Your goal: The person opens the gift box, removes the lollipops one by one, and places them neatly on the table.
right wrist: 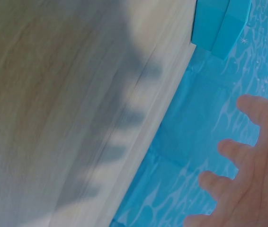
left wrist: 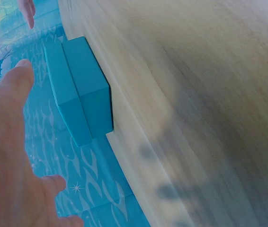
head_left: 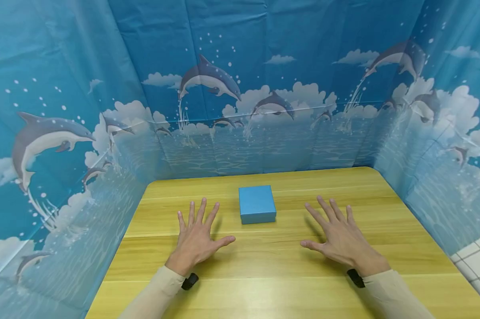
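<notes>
A square blue box (head_left: 257, 204) with a lid sits on the wooden table, toward its far side. In the left wrist view the box (left wrist: 84, 87) shows the seam between its lid and base. My left hand (head_left: 197, 241) is held to the left of the box, palm down, fingers spread and straight, holding nothing. My right hand (head_left: 341, 237) is to the right of the box with its fingers likewise spread, and it holds nothing. Both hands are apart from the box and cast shadows on the tabletop. The right wrist view shows only a corner of the box (right wrist: 219, 28).
The yellow wood-grain table (head_left: 259, 283) has rounded far corners. A blue curtain (head_left: 240, 146) printed with dolphins and clouds hangs behind it and along both sides. White floor tiles (head_left: 477, 261) show at the lower right. Each wrist wears a black strap (head_left: 189, 282).
</notes>
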Demonstrator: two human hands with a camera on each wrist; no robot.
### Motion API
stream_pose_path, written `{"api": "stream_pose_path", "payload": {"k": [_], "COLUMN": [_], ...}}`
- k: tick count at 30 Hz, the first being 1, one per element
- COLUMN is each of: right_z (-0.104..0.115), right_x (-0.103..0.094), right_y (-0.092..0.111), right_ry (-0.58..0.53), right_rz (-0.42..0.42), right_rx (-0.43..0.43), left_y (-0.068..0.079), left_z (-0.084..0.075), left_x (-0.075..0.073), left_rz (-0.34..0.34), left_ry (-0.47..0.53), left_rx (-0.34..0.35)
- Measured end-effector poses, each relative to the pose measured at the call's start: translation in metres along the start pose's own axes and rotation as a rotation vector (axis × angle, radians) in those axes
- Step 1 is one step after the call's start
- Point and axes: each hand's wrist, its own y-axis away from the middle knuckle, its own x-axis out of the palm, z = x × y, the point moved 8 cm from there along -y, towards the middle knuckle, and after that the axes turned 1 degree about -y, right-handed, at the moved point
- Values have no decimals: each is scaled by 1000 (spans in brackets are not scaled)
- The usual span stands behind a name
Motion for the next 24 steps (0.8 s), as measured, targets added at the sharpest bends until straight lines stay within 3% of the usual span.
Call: {"api": "stream_pose_path", "payload": {"k": [13, 24], "right_z": [4, 10], "right_x": [1, 4], "right_y": [-4, -12], "right_ry": [1, -7], "right_rz": [-10, -1], "right_rx": [-13, -23], "left_y": [-1, -7], "left_z": [1, -3], "left_x": [-3, 8], "left_rz": [-25, -37], "left_ry": [23, 65], "left_rx": [-7, -13]}}
